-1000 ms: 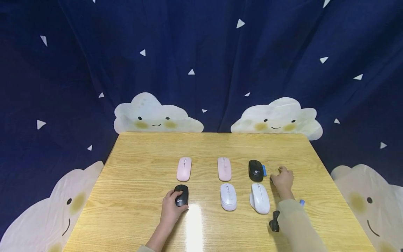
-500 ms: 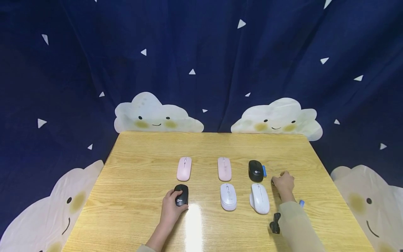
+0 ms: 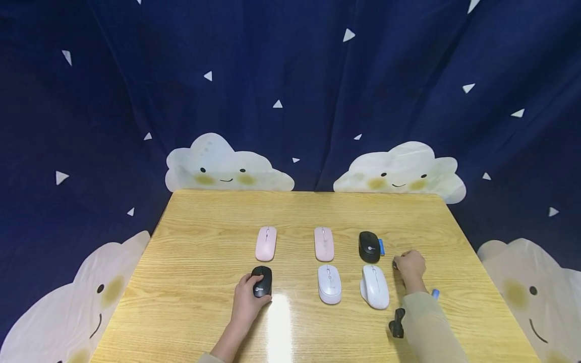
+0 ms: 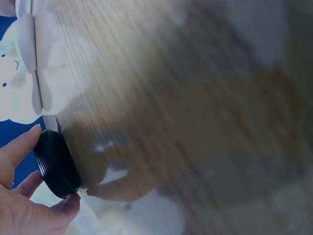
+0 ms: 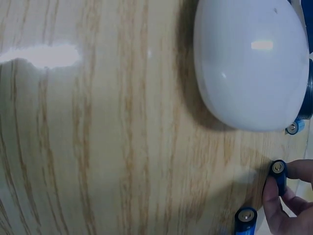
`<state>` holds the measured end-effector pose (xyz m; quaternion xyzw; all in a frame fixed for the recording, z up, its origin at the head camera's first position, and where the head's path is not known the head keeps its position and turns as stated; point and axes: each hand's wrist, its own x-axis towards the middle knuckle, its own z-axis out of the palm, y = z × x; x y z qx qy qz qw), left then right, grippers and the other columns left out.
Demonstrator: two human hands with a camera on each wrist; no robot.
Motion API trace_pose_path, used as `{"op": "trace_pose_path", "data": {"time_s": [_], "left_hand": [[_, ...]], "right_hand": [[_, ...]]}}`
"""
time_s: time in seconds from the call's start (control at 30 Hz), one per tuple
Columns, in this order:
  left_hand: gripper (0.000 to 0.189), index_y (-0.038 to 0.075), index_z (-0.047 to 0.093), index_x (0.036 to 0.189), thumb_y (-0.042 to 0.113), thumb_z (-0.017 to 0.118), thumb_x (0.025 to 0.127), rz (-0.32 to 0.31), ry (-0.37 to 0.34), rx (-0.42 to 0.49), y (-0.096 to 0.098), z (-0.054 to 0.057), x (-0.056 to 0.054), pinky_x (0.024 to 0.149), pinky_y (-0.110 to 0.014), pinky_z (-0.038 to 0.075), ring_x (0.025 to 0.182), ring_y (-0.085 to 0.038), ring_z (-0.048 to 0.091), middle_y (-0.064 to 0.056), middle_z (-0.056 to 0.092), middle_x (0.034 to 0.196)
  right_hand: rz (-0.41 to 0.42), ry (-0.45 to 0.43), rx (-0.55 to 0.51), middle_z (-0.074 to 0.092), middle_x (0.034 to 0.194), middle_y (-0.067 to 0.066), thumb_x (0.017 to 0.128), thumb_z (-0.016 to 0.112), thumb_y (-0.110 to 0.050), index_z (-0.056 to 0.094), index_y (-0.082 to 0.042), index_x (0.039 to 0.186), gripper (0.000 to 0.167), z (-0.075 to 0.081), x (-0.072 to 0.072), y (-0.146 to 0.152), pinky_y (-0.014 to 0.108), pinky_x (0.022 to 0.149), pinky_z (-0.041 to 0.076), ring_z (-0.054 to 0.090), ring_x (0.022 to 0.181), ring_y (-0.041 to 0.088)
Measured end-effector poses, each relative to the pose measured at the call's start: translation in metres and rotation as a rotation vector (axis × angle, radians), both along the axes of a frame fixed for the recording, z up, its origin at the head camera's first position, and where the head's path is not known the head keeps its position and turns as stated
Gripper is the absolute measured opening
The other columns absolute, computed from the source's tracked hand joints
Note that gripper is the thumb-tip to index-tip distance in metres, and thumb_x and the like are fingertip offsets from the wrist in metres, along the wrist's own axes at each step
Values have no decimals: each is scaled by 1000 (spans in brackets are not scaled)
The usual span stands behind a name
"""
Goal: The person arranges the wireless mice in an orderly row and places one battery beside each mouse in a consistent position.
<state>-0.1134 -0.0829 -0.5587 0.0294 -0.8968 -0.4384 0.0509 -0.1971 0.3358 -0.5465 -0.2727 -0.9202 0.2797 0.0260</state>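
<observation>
My left hand (image 3: 246,297) grips a black computer mouse (image 3: 262,282) by its sides, with one finger over its top. In the left wrist view, fingers and thumb hold the ridged sides of this mouse (image 4: 55,164). On the right, my right hand (image 3: 410,266) pinches a small blue battery (image 5: 279,182) between thumb and fingers, close to the tabletop. A second blue battery (image 3: 381,247) lies against the right side of another black mouse (image 3: 369,247). A third battery (image 3: 436,293) shows beside the right sleeve; in the right wrist view, a battery (image 5: 245,223) stands near the pinched one.
Two pink mice (image 3: 265,243) lie in the back row on the wooden table (image 3: 204,222). In front are a white mouse (image 3: 329,285) and a larger white mouse (image 3: 375,287). A black wrist device (image 3: 397,323) sits beside the right sleeve. A dark curtain (image 3: 249,50) hangs behind.
My right hand has shifted slightly right and toward me, its raised fingers now lower and more curled. The left hand and the mice stay in place.
</observation>
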Motion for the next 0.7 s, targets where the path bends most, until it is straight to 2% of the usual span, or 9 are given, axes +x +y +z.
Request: {"op": "trace_pose_path", "data": {"time_s": [0.13, 0.33, 0.47, 0.57, 0.7], "left_hand": [[52, -2, 64, 107, 6, 83, 59, -3, -2, -2, 0, 0, 0, 86, -50, 44, 105, -45, 50, -28, 51, 116], [52, -2, 64, 107, 6, 83, 60, 0, -9, -9, 0, 0, 0, 86, -51, 44, 105, -46, 49, -28, 51, 117], [52, -2, 64, 107, 6, 83, 60, 1, -14, -11, 0, 0, 0, 86, -51, 44, 106, -46, 49, -28, 50, 118], [52, -2, 64, 107, 6, 83, 60, 3, -15, -8, 0, 0, 0, 86, -51, 44, 106, -46, 49, -28, 51, 118], [52, -1, 64, 107, 7, 83, 59, 2, -11, -9, 0, -1, 0, 85, -51, 44, 105, -46, 49, -28, 51, 117]], "right_hand": [[-5, -5, -38, 57, 100, 31, 77, 54, -9, 58, 12, 94, 27, 1, 1, -2, 49, 74, 44, 53, 91, 45], [-28, 50, -107, 58, 100, 31, 81, 52, -6, 56, 14, 103, 30, 9, -3, -2, 48, 73, 44, 56, 87, 42], [-43, 124, -159, 55, 104, 30, 85, 53, -7, 54, 13, 111, 33, 24, -13, -5, 42, 69, 47, 57, 87, 40], [-51, 181, -206, 54, 106, 27, 86, 54, -8, 54, 9, 115, 35, 40, -23, -12, 31, 63, 48, 56, 91, 36], [-38, 262, -241, 56, 105, 23, 85, 58, -8, 57, 6, 114, 32, 58, -35, -27, 16, 56, 40, 56, 92, 31]]}}
